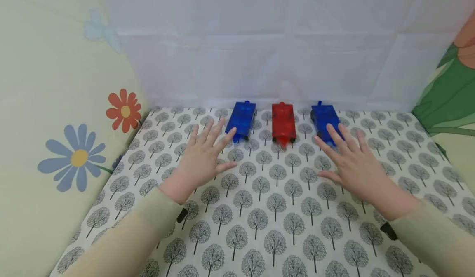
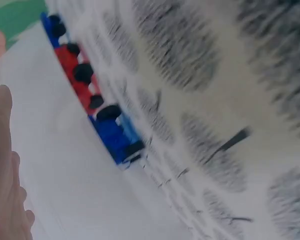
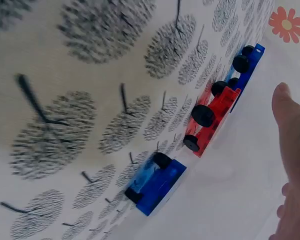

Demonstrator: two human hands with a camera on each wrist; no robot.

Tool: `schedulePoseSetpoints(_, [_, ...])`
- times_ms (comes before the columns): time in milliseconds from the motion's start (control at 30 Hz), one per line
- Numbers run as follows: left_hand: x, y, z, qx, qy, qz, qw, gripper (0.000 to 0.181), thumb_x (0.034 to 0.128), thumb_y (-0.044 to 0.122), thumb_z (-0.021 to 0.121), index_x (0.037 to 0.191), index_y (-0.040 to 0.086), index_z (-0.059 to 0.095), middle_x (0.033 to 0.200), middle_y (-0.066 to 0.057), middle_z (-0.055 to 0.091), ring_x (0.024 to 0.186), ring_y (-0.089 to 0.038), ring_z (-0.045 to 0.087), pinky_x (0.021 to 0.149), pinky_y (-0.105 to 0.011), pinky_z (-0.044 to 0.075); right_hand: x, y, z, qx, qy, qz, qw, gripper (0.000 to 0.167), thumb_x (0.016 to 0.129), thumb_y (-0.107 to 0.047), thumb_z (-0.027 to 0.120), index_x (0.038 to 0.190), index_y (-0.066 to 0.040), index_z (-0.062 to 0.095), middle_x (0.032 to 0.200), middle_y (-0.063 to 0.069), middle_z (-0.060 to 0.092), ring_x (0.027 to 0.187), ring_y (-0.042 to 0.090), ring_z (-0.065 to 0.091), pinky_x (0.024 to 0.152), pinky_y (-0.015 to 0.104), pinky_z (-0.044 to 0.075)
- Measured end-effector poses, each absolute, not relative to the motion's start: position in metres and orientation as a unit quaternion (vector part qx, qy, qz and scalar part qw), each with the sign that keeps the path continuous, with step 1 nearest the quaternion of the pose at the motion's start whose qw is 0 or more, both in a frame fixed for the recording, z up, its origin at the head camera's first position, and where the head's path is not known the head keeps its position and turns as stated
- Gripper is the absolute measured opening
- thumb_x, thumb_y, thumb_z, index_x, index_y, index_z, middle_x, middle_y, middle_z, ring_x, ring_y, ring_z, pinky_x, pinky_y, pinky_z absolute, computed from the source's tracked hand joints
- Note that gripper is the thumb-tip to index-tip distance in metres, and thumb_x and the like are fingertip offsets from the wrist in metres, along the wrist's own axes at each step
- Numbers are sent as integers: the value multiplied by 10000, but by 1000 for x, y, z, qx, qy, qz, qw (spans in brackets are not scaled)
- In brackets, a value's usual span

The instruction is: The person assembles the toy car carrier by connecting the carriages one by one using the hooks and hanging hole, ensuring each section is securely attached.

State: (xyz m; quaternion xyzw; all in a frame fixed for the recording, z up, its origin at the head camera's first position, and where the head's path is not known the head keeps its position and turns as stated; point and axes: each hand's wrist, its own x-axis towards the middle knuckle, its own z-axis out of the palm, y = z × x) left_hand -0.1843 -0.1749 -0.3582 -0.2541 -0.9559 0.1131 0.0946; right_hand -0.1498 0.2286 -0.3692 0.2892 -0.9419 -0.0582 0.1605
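Three translucent toy car bases with black wheels stand in a row at the back of the cloth: a blue one (image 1: 241,118) at left, a red one (image 1: 283,121) in the middle, another blue one (image 1: 325,120) at right. My left hand (image 1: 202,155), fingers spread, is nearest the left blue car and holds nothing. Across from it my right hand (image 1: 352,161) is spread too, its fingertips overlapping the right blue car in the head view; whether they touch it I cannot tell. The wrist views show the wheels of the red car (image 2: 75,75) and its neighbours from the side.
A white cloth (image 1: 276,203) printed with grey trees covers the table. Behind the cars rises a plain white backdrop (image 1: 282,42). Flower-patterned fabric (image 1: 33,83) hangs at the left, with more at the right.
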Motion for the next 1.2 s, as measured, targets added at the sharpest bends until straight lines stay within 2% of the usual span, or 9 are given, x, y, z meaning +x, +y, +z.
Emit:
schedulePoseSetpoints(133, [-208, -177, -347, -222, -965, 93, 104, 884, 923, 751, 308, 1597, 274, -11, 1602, -50, -232, 1437, -297, -229, 1118, -533, -186, -173, 213, -364, 290, -944, -53, 148, 888, 907, -589, 594, 1595, -196, 194, 1631, 144, -91, 1466, 341, -134, 1148, 546, -96])
schedulePoseSetpoints(300, [-239, -169, -340, -193, -974, 86, 82, 851, 949, 727, 262, 1591, 257, -40, 1591, -58, -236, 1422, -282, -256, 1090, -510, -235, -212, 186, -354, 292, -948, -52, 118, 835, 958, -591, 504, 1601, -197, 146, 1628, 148, -94, 1461, 342, -143, 1135, 512, -143])
schedulePoseSetpoints(433, [-258, -158, -342, -166, -985, 41, 38, 913, 945, 700, 377, 1586, 225, -67, 1609, -74, -185, 1448, -276, -205, 1091, -493, -229, -242, 166, -348, 272, -960, -11, 62, 822, 983, -598, 434, 1604, -197, 75, 1626, 163, -87, 1463, 365, -118, 1135, 525, -129])
schedulePoseSetpoints(567, [-272, -142, -350, -135, -991, -26, 6, 1022, 905, 693, 499, 1595, 139, -11, 1635, -144, -26, 1486, -330, -24, 1159, -510, -83, -264, 153, -351, 235, -971, 42, 1, 824, 989, -559, 473, 1604, -194, 63, 1628, 176, -61, 1469, 383, -71, 1160, 556, -21])
schedulePoseSetpoints(667, [-281, -131, -357, -104, -992, -77, 1, 1066, 876, 682, 568, 1589, 64, 72, 1606, -218, 153, 1456, -382, 174, 1173, -532, 124, -273, 146, -360, 226, -971, 65, -33, 802, 993, -509, 516, 1601, -168, 120, 1627, 199, 28, 1473, 400, 4, 1167, 568, 70])
schedulePoseSetpoints(733, [-284, -125, -362, -80, -991, -111, 3, 1080, 854, 669, 616, 1575, 24, 137, 1528, -254, 306, 1368, -394, 340, 1116, -534, 295, -274, 141, -366, 228, -969, 75, -51, 766, 995, -480, 534, 1591, -142, 190, 1616, 210, 109, 1472, 404, 52, 1166, 568, 103])
schedulePoseSetpoints(833, [-288, -117, -367, -39, -987, -154, 5, 1055, 813, 629, 700, 1528, -12, 263, 1317, -240, 513, 1133, -367, 535, 933, -510, 486, -273, 132, -374, 231, -966, 91, -67, 691, 1001, -429, 556, 1555, -99, 309, 1587, 225, 214, 1465, 406, 111, 1164, 561, 132])
schedulePoseSetpoints(933, [-290, -111, -369, 1, -985, -175, 0, 1033, 786, 612, 740, 1480, -35, 330, 1185, -213, 586, 1002, -344, 588, 830, -482, 533, -272, 125, -378, 220, -966, 114, -76, 621, 1003, -379, 573, 1516, -78, 394, 1563, 223, 279, 1451, 401, 182, 1160, 545, 175])
schedulePoseSetpoints(1200, [-289, -106, -372, 43, -981, -188, -35, 913, 803, 545, 763, 1414, -36, 412, 1145, -170, 605, 984, -308, 602, 817, -444, 541, -272, 118, -378, 208, -962, 152, -91, 559, 1000, -338, 594, 1490, -111, 449, 1555, 186, 321, 1426, 375, 273, 1142, 531, 241])
